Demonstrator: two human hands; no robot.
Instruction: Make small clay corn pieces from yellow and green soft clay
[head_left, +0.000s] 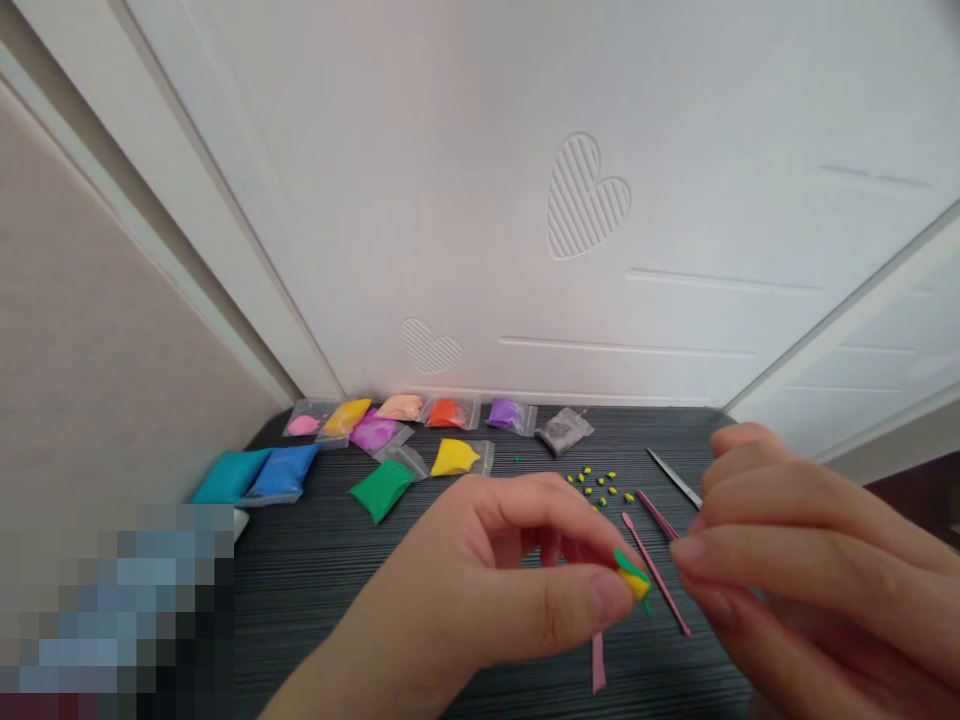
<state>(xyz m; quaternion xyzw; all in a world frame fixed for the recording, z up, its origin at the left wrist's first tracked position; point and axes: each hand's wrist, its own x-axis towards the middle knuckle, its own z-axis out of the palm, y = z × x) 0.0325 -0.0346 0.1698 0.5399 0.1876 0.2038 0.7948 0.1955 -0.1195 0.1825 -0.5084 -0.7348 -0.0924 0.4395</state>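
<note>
Between the thumb and index finger of my left hand [517, 590] is a small yellow clay piece [634, 583] with green clay strips on it. My right hand [817, 570] is just to the right, apart from the piece, its fingertips pinched together; whatever they may hold is hidden. Beyond my hands, several tiny yellow-and-green clay pieces [601, 488] lie scattered on the dark table [315, 600]. A thin pink modelling tool [656, 573] lies between and below my hands. Another pink tool [598, 662] shows partly under my left hand.
Bags of clay line the back: green [384, 490], yellow [454, 457], purple [507, 414], grey [565, 431], red [448, 413] and others. Blue [282, 473] and teal [231, 476] packs lie left. Pointed metal blades [671, 475] and pink tweezers [656, 512] lie near my right hand. A white panel [465, 200] rises behind.
</note>
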